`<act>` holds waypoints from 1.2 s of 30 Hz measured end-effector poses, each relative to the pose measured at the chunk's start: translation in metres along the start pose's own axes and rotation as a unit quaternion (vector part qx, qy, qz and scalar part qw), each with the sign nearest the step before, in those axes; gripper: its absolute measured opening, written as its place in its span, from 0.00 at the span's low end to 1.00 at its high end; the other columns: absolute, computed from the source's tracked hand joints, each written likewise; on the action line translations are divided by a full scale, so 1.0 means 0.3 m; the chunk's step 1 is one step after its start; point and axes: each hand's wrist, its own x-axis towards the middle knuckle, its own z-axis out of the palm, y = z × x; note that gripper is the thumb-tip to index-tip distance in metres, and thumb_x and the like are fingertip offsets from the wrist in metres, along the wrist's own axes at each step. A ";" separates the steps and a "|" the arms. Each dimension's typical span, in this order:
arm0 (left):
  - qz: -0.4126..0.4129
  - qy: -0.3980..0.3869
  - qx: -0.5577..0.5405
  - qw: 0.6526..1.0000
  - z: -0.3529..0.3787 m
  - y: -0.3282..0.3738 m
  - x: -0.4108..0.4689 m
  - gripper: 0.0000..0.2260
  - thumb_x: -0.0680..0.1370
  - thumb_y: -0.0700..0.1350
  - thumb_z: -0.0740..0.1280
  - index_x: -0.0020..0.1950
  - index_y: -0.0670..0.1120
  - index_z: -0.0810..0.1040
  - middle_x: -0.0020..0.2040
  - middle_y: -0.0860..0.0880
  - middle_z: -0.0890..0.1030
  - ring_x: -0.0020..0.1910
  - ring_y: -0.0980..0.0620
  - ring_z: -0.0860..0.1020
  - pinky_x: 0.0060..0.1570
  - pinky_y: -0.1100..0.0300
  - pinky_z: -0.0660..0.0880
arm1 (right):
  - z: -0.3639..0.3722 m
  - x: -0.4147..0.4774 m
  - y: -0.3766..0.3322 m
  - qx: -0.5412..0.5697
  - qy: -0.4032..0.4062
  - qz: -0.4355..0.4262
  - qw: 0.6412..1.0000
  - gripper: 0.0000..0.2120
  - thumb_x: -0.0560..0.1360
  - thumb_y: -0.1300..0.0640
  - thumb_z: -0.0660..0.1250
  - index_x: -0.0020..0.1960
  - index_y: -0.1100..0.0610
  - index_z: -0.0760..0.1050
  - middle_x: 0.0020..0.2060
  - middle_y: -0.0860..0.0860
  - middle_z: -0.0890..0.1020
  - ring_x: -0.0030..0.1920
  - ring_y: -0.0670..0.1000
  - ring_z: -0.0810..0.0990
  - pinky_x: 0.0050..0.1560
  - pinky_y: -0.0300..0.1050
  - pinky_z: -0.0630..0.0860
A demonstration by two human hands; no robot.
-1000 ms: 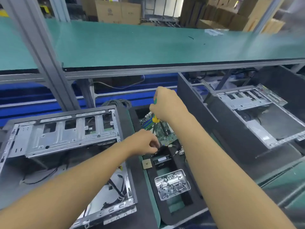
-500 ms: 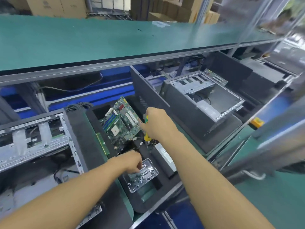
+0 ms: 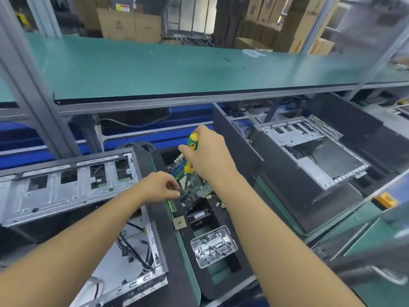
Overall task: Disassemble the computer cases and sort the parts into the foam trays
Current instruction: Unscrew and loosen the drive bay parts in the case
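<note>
At centre frame the right hand [image 3: 208, 156] wraps its fingers round a yellow-and-green screwdriver [image 3: 192, 144], which stands nearly upright, handle end up, shaft pointing down onto the green motherboard [image 3: 195, 189]. That board lies in the far end of the black foam tray [image 3: 241, 275], mostly hidden by both hands. The left hand [image 3: 158, 187] has its fingers curled, thumb and forefinger pinching the board's left edge. Lower in the tray sit a square processor chip [image 3: 179, 223] and a clear plastic box [image 3: 213, 245] of screws. An open metal computer case [image 3: 66, 187] lies at left, a second case [image 3: 309, 156] at right. A long green bench top [image 3: 177, 67] on grey aluminium framing crosses the upper frame, with cardboard boxes [image 3: 128, 25] stacked behind; their labels and print are too blurred to read
</note>
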 end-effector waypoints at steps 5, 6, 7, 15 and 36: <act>0.005 0.142 -0.073 0.987 -0.132 -0.114 -0.094 0.05 0.76 0.47 0.73 0.47 0.55 0.78 0.38 0.65 0.80 0.35 0.65 0.76 0.37 0.69 0.67 | 0.112 0.008 -0.179 0.093 -0.011 -0.077 0.993 0.14 0.81 0.50 0.67 0.58 0.58 0.68 0.46 0.54 0.79 0.47 0.56 0.77 0.45 0.52 0.76; 0.007 0.148 -0.071 0.986 -0.158 -0.136 -0.122 0.05 0.77 0.47 0.72 0.44 0.57 0.79 0.35 0.67 0.79 0.34 0.67 0.75 0.35 0.72 0.66 | 0.138 0.012 -0.213 0.105 -0.020 -0.084 0.991 0.14 0.81 0.50 0.67 0.58 0.58 0.68 0.45 0.55 0.79 0.46 0.56 0.77 0.44 0.52 0.77; 0.008 0.148 -0.071 0.986 -0.170 -0.150 -0.137 0.06 0.77 0.46 0.72 0.42 0.58 0.80 0.33 0.68 0.78 0.33 0.69 0.74 0.34 0.73 0.67 | 0.157 0.015 -0.226 0.115 -0.023 -0.086 0.989 0.14 0.81 0.49 0.66 0.57 0.58 0.67 0.45 0.54 0.79 0.45 0.56 0.77 0.42 0.52 0.77; -0.046 0.137 -0.066 0.987 -0.229 -0.346 -0.323 0.10 0.76 0.46 0.73 0.43 0.61 0.78 0.40 0.71 0.81 0.42 0.73 0.77 0.41 0.77 0.68 | 0.322 0.038 -0.357 0.111 -0.114 -0.148 0.976 0.11 0.83 0.51 0.63 0.61 0.55 0.67 0.46 0.54 0.78 0.44 0.55 0.77 0.40 0.49 0.70; -0.117 0.201 -0.083 0.969 -0.227 -0.497 -0.336 0.07 0.78 0.44 0.71 0.53 0.53 0.84 0.43 0.59 0.83 0.40 0.65 0.79 0.38 0.74 0.69 | 0.483 0.111 -0.414 0.089 -0.159 -0.181 0.966 0.06 0.82 0.53 0.64 0.53 0.51 0.66 0.48 0.50 0.76 0.43 0.50 0.73 0.36 0.41 0.67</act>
